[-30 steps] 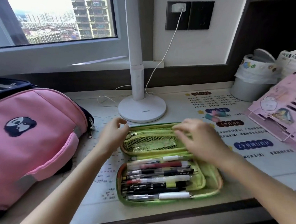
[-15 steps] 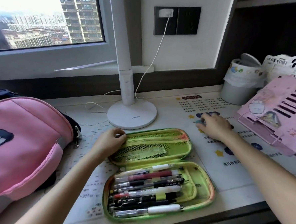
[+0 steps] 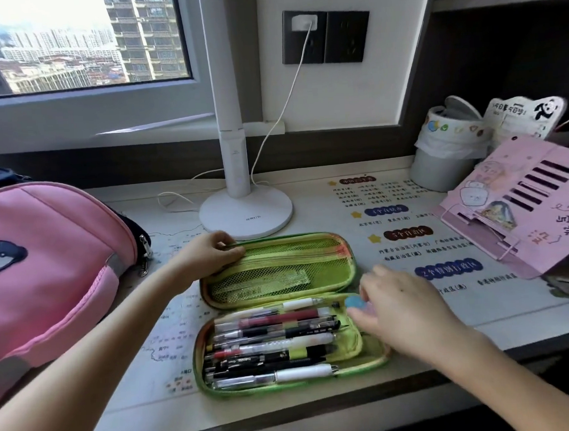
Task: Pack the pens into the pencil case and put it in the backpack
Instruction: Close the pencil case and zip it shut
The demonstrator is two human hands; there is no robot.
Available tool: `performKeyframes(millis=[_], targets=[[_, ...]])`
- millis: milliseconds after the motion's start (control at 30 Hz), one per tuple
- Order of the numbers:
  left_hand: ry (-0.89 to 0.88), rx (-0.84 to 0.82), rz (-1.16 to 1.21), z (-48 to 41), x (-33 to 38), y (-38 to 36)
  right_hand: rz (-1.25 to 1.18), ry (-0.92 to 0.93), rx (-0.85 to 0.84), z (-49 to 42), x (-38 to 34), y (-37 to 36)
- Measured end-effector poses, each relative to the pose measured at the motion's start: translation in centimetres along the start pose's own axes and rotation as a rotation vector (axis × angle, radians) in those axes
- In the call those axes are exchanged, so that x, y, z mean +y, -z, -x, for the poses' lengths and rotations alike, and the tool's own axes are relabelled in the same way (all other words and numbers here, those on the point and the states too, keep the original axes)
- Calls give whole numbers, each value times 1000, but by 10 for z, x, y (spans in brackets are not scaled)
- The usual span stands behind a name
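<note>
Head view: the case point(image 3: 345, 245) lies open on the desk point(image 3: 308, 194), pens point(image 3: 274, 336) in its near half. My left hand point(image 3: 209, 253) grips its far-left rim; my right hand point(image 3: 402, 311) pinches a blurred blue piece point(image 3: 353, 301) over its right end. The backpack point(image 3: 46, 263) sits to the left.

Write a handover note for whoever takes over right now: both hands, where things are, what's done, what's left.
Left hand grips the far left corner of the open green pencil case.
Right hand pinches a small blue item over the case's right end.
Done: pens lie packed in the near half.
Left: drop the item in, zip the case, put it in the pink backpack at left.
</note>
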State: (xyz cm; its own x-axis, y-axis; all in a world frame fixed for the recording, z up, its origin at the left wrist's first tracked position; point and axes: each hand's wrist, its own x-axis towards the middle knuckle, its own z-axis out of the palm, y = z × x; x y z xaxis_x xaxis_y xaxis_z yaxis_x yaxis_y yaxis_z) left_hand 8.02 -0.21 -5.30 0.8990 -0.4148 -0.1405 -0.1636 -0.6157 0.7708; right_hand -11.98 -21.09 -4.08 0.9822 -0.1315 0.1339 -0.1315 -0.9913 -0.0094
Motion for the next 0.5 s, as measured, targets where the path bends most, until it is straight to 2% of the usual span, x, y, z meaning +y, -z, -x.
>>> performKeyframes(millis=[167,233,367,500], targets=[[-87,39,-192,2,20,-3,36,-71,11,-2,-16,-10],[-144,102,-239,4,27,-3,-62,-79,5,3,-11,-8],[-282,269,-172,19,33,-4,-379,-99,-57,8,3,2],[-457,386,-37,47,27,-4,-380,-98,-133,13,9,7]])
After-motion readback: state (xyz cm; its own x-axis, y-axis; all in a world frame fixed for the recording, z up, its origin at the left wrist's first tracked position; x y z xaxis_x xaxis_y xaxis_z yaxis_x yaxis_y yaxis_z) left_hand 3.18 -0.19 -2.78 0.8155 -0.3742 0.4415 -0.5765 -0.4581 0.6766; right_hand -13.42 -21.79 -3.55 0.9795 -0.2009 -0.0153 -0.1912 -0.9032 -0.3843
